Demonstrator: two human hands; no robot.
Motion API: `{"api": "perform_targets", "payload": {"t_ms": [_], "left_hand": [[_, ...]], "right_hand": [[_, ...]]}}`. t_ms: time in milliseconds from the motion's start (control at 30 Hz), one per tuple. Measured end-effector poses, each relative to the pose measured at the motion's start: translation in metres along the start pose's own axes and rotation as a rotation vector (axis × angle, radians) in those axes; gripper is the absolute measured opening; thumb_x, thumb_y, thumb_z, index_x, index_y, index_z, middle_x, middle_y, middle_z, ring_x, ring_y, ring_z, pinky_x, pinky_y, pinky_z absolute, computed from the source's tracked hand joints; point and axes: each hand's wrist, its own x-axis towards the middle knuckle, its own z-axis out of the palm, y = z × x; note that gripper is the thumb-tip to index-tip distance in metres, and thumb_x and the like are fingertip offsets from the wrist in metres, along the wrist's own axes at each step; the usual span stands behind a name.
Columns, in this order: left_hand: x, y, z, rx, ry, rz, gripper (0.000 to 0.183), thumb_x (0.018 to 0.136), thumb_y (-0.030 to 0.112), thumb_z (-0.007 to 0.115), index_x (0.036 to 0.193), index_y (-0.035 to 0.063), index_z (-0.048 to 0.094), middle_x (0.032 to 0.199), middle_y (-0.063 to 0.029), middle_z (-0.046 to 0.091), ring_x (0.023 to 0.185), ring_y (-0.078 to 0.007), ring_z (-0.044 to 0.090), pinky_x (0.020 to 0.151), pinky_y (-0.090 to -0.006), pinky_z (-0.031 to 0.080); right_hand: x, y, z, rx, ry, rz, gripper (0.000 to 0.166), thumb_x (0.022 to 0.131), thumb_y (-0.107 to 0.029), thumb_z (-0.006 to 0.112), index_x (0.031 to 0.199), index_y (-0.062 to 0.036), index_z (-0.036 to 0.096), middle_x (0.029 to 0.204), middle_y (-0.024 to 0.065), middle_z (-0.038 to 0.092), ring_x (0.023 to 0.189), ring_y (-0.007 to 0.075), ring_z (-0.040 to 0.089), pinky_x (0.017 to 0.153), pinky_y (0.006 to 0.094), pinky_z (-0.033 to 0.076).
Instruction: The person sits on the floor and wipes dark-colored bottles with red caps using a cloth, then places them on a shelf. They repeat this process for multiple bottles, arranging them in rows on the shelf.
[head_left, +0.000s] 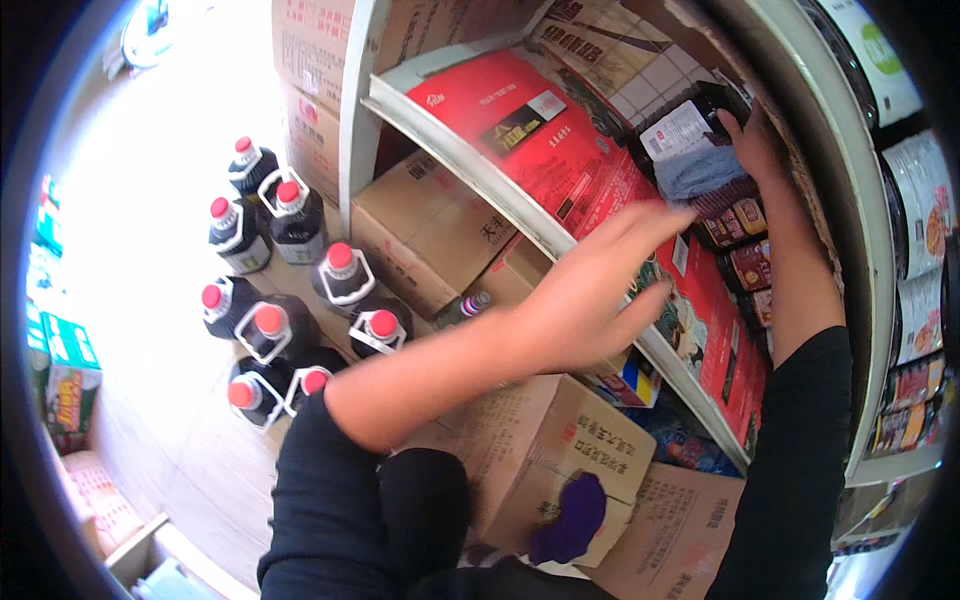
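Note:
My left hand (589, 289), blurred, reaches across the front edge of a white shelf (480, 172) lined with red printed cardboard (510, 112). Its fingers are spread and nothing shows in them. Deeper in the shelf, my right hand (754, 146) is at a dark container (679, 131) with a white label. Its thumb stands apart and the other fingers are largely hidden, so its grip cannot be told. A blue-grey cloth (697, 172) lies against the container. Beside it is a dark maroon ribbed cloth (721, 199). Several dark packaged goods (750, 262) line the shelf's back.
Several dark jugs with red caps and white handles (289, 217) stand on the floor at left. Cardboard boxes sit under the shelf (435, 225) and before me (555, 457), one bearing a purple cloth-like item (574, 517). A shelf upright (862, 225) stands right.

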Motion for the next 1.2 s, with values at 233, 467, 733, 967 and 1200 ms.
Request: {"api": "perform_targets", "payload": {"t_ms": [233, 467, 733, 967, 1200], "left_hand": [[-0.17, 0.056, -0.058, 0.296, 0.127, -0.474, 0.038, 0.077, -0.01, 0.055, 0.113, -0.0005, 0.055, 0.113, -0.0186, 0.057, 0.101, -0.0307, 0.058, 0.086, -0.0343, 0.047], [-0.209, 0.054, -0.003, 0.216, -0.04, -0.541, 0.034, 0.078, -0.011, 0.053, 0.11, 0.0006, 0.054, 0.106, -0.0131, 0.056, 0.091, -0.0224, 0.057, 0.078, -0.0284, 0.047], [-0.247, 0.048, 0.092, -0.111, -0.147, -0.641, 0.033, 0.077, -0.013, 0.053, 0.108, 0.0002, 0.057, 0.103, -0.0172, 0.058, 0.095, -0.0334, 0.059, 0.082, -0.0337, 0.047], [-0.256, 0.032, 0.096, -0.052, -0.176, -0.673, 0.022, 0.081, -0.01, 0.054, 0.1, 0.0008, 0.057, 0.09, -0.0143, 0.059, 0.08, -0.0257, 0.061, 0.073, -0.0295, 0.048], [-0.262, 0.027, 0.093, 0.031, -0.147, -0.639, 0.015, 0.083, -0.008, 0.054, 0.094, 0.0012, 0.058, 0.086, -0.0118, 0.059, 0.074, -0.0214, 0.06, 0.068, -0.0284, 0.048]], "right_hand": [[-0.102, -0.05, -0.02, -0.178, -0.018, -0.057, 0.051, 0.086, -0.037, 0.062, 0.116, 0.0022, 0.048, 0.121, 0.0268, 0.054, 0.11, 0.0395, 0.054, 0.089, 0.0461, 0.044], [-0.12, -0.066, 0.017, -0.072, -0.058, 0.219, 0.089, 0.079, -0.048, 0.066, 0.137, 0.0065, 0.026, 0.126, 0.028, 0.051, 0.108, 0.038, 0.057, 0.094, 0.0444, 0.044], [-0.073, -0.088, 0.073, 0.362, 0.102, 0.752, 0.134, 0.058, -0.067, 0.073, 0.14, 0.0119, 0.003, 0.136, 0.0327, 0.033, 0.117, 0.0396, 0.048, 0.095, 0.0395, 0.044], [-0.069, -0.107, 0.073, 0.501, 0.179, 0.982, 0.139, 0.052, -0.058, 0.081, 0.141, 0.0106, -0.002, 0.138, 0.0328, 0.03, 0.12, 0.0383, 0.046, 0.097, 0.0412, 0.043], [-0.09, -0.082, 0.043, -0.076, -0.047, 0.479, 0.087, 0.062, -0.059, 0.075, 0.11, 0.0109, 0.057, 0.109, 0.0282, 0.06, 0.104, 0.0365, 0.059, 0.091, 0.0416, 0.046]]}}
